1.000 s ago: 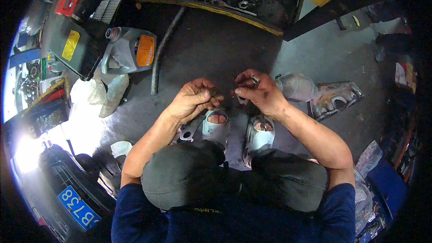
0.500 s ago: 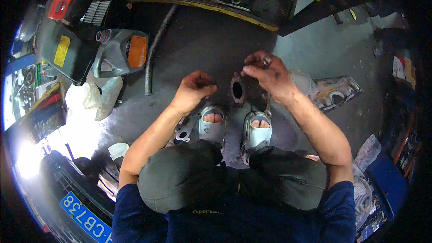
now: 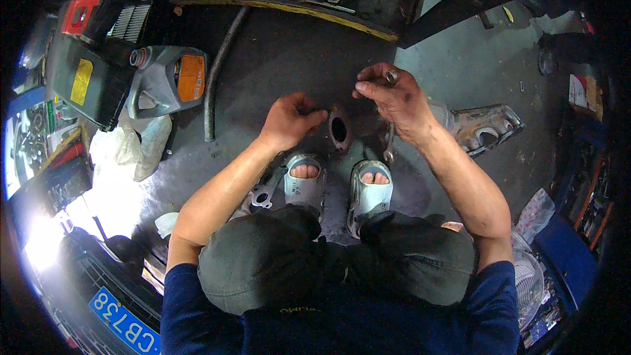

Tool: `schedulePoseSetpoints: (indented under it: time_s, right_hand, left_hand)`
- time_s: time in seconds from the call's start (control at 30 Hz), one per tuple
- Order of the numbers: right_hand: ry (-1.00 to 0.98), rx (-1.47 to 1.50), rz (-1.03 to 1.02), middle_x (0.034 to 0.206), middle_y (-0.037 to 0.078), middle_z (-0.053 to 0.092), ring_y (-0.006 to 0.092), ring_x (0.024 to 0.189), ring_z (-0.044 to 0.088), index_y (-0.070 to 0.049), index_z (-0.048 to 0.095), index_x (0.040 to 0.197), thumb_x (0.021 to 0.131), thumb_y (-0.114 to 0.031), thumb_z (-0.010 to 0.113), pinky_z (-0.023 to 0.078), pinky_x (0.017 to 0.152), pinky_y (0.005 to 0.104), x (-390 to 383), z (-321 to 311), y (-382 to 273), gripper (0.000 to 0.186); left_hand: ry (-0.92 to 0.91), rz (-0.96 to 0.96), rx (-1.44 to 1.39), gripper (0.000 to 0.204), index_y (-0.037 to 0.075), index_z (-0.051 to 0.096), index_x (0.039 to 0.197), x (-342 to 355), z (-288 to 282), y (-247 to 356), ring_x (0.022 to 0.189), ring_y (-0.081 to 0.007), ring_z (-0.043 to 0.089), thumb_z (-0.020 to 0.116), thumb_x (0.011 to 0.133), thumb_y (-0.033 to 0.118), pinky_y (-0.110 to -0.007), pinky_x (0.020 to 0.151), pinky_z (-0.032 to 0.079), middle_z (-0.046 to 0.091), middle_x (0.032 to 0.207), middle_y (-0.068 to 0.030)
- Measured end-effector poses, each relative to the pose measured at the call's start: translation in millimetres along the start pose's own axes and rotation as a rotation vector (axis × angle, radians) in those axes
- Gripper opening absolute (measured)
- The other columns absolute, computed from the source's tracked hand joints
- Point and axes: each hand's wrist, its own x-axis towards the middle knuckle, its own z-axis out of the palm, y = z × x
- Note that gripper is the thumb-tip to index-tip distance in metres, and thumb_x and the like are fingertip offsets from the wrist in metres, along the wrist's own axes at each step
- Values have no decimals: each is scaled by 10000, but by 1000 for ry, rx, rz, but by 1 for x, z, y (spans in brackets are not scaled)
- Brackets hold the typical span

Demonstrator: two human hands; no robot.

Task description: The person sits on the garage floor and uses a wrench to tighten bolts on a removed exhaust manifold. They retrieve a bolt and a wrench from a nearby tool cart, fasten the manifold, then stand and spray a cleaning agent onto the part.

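A rusty oval flange [image 3: 348,134] with a large dark opening sits low in front of my feet. My left hand [image 3: 290,120] is closed, thumb and fingertips brought together at the flange's upper left end. Whether they touch the flange or pinch something small there is hard to make out. My right hand [image 3: 397,97] is raised to the right of the flange, fingers curled. A small shiny metal piece [image 3: 392,76] shows between those fingers. Below that hand, a wrench-like metal tool [image 3: 389,146] lies by my right sandal [image 3: 372,190].
A flat metal gasket [image 3: 261,198] lies beside my left sandal. A grey jug [image 3: 154,85], a black case [image 3: 92,82] and a long bar [image 3: 220,69] are at the left. At the right lies a dirty metal shield [image 3: 490,128]. A tool-filled tray [image 3: 289,4] runs along the far side.
My left hand has moved right to the flange's upper end, its fingers closing together. My right hand has risen slightly, still with the small metal piece. The view has shifted a little.
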Motion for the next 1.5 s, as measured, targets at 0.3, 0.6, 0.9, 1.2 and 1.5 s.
schedulePoseSetpoints:
  time_s: [0.3,0.6,0.9,1.2,1.5]
  right_hand:
    - [16,-80,-4,949,62,727,171,924,690,-26,699,1039,900,-165,812,526,851,309,3,0,7,226]
    - [4,-91,-12,943,54,729,159,917,675,-50,710,1031,900,-183,805,517,849,301,6,0,15,210]
    - [-14,-104,-1,908,57,721,153,879,663,-29,704,994,922,-141,772,516,805,297,0,2,12,149]
    - [-28,-153,-128,931,32,704,61,685,551,-56,674,1093,945,-178,771,365,561,226,9,0,27,214]
    - [-49,-403,-51,921,79,714,160,885,673,-17,680,1077,935,-184,750,505,758,306,9,-5,31,231]
  left_hand:
    - [-52,-167,-92,277,-43,704,920,8,0,17,650,-144,655,779,922,223,-299,583,533,693,741,-97]
    - [128,410,452,205,23,685,948,7,7,6,846,-397,699,795,794,101,-441,743,555,701,880,-188]
    - [236,367,305,285,46,652,1093,1,14,-1,911,-448,677,783,861,147,-479,811,555,689,996,-206]
    - [55,163,559,332,9,637,1162,7,17,-2,962,-471,680,733,931,227,-522,839,546,695,1025,-252]
    - [63,222,477,342,-4,663,1095,4,9,1,1030,-466,677,662,984,320,-496,900,536,706,998,-278]
